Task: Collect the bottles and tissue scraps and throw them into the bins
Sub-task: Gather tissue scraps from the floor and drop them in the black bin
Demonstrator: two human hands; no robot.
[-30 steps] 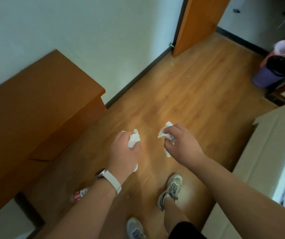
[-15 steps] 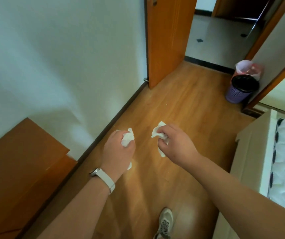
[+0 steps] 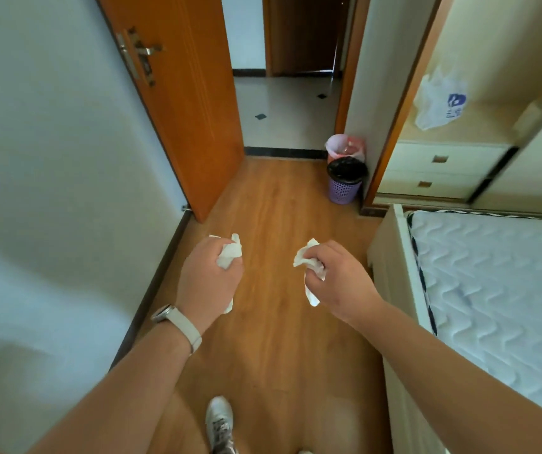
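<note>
My left hand [image 3: 209, 278] is closed around a crumpled white tissue scrap [image 3: 229, 253], whose ends stick out above and below the fist. My right hand [image 3: 340, 281] pinches another white tissue scrap [image 3: 309, 267] that hangs down from the fingers. Both hands are held out over the wooden floor. Ahead by the doorway stand two bins: a purple basket bin with a black liner [image 3: 345, 185] and, just behind it, a pink-lined bin [image 3: 344, 149]. No bottle is in view.
An open orange door [image 3: 184, 103] stands on the left against the white wall. A bed with a white mattress [image 3: 499, 290] fills the right side. A wardrobe with drawers [image 3: 440, 172] is beyond it. My shoe [image 3: 218, 424] is on the floor below.
The view has swung up and forward along the floor toward the doorway; the brown desk and the bottle on the floor have left the frame. The bins appear nearer and more central. Both hands keep their tissues.
</note>
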